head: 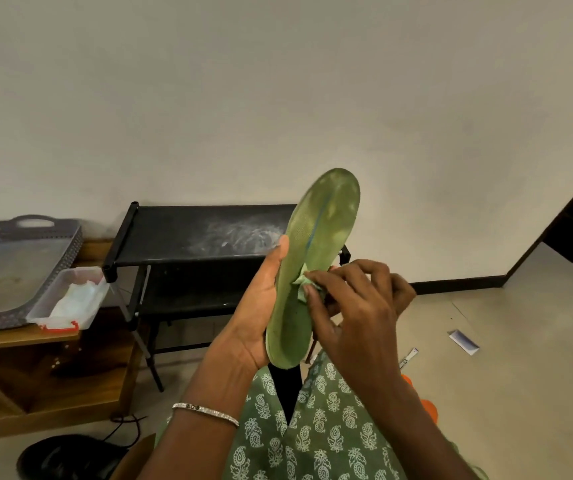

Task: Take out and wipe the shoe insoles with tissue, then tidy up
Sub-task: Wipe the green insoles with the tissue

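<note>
At 7 o'clock, nearest us, lies a black shoe (70, 459). Our left hand (254, 306) grips the green insole (316, 244) nearly upright at the centre, so our right hand (358, 317), pinching the tissue (303, 283), can rub its face. Behind stands the black rack (191, 233).

So the outfit is a green garment (330, 438) covered in a white paisley and little flower print. It splits down the middle and a strip of black (285, 389) shows in the gap. Forearms are bare. The wrist of the left hand (254, 317) has a thin silver bracelet (205, 411) with small stones and a couple of dark beads.
</note>
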The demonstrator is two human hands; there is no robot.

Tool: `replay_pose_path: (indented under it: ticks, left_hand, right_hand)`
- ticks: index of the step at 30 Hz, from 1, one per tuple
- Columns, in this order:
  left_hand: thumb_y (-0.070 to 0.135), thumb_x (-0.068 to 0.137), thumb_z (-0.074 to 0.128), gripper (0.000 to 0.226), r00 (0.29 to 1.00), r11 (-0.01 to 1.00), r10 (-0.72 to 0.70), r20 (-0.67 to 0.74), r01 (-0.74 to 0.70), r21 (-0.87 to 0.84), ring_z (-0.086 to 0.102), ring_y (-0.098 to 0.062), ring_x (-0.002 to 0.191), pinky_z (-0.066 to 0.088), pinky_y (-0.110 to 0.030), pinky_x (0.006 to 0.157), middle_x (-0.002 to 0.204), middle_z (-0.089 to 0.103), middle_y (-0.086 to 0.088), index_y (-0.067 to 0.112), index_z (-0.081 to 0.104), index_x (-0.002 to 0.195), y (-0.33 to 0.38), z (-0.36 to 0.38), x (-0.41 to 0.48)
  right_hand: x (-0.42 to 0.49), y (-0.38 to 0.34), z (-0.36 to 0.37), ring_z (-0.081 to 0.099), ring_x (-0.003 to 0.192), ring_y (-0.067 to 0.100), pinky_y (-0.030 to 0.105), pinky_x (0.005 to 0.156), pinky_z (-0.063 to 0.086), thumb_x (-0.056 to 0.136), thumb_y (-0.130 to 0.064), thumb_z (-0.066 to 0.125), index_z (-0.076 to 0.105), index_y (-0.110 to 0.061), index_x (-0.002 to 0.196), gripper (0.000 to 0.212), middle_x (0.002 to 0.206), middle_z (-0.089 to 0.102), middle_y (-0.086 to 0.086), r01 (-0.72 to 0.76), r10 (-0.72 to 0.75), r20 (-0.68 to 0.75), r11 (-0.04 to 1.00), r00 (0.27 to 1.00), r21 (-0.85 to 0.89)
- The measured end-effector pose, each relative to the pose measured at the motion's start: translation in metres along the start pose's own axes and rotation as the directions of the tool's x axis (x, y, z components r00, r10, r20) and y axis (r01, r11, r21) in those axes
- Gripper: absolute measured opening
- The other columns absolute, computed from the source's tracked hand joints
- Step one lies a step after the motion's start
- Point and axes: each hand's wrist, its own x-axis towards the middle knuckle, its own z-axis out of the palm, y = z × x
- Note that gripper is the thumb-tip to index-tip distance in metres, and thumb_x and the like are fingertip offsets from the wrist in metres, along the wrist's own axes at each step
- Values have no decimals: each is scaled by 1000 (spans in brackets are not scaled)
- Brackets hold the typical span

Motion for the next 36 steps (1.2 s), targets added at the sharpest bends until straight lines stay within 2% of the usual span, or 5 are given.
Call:
replay_pose_path:
  ticks: [11,18,25,31,36]
  left_hand:
    - [61,100,34,71,999,1000,-19,36,19,-1,74,-26,88,61,-39,73,99,74,-15,5,77,105,6,1,-8]
    - [68,93,36,69,997,973,-74,-22,77,217,71,-37,90,61,-38,66,115,71,-16,16,77,111,7,6,-7]
    - [72,94,28,81,991,951,-131,-4,127,281,62,-24,59,56,-31,56,74,64,-14,7,76,91,12,7,-12]
    - [66,96,33,72,991,944,-128,-46,136,301,68,-29,55,58,-33,49,73,66,-21,9,73,112,11,15,-17]
    - [67,96,32,75,988,944,-140,-63,153,293,68,-28,55,58,-34,51,74,66,-22,7,75,109,10,17,-17]
  right_hand:
    - [1,1,-6,52,101,12,36,90,26,89,-36,61,72,-29,99,16,95,62,-17,-37,15,135,986,991,161]
    - [32,29,-13,53,102,16,37,85,25,88,-28,67,69,-34,101,15,94,63,-16,-105,105,100,994,989,-6]
    - [12,6,-12,49,100,13,21,88,22,81,-13,74,76,-33,96,25,95,67,-17,30,-52,156,989,986,142]
    - [35,41,-17,49,99,19,30,77,16,85,-15,74,74,-32,99,22,97,65,-10,-126,129,65,990,989,-57]
    - [32,34,-11,52,93,19,32,77,35,84,1,68,75,-21,100,28,96,64,-6,-54,45,134,997,990,63]
